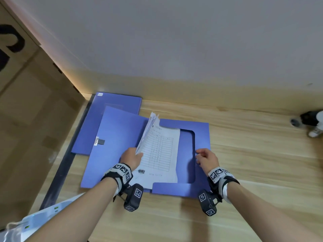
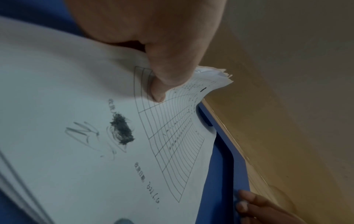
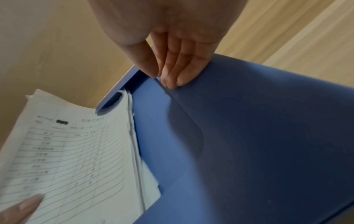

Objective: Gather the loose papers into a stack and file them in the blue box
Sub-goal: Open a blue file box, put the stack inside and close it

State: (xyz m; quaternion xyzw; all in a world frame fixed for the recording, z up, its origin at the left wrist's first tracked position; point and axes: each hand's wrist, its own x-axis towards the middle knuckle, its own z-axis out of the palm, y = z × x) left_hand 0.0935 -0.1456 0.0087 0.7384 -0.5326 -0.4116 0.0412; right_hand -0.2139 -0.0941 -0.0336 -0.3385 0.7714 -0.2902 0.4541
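Note:
The blue box (image 1: 111,154) lies open on the wooden table, its lid spread to the left. A stack of papers (image 1: 160,154) with a printed table on top sits in its tray. My left hand (image 1: 134,155) grips the stack's left edge and lifts that side, thumb (image 2: 161,84) on the top sheet (image 2: 95,121). The stack's right edge lies by the box's right flap (image 3: 258,136). My right hand (image 1: 202,155) pinches that flap's inner edge, and its fingers (image 3: 172,75) lie on the flap.
A second blue folder (image 1: 118,103) lies behind the box, against the wall. Cardboard boxes (image 1: 26,102) stand at the left. A black and white object (image 1: 312,123) sits at the table's far right. A white device (image 1: 43,217) with cords lies at the near left.

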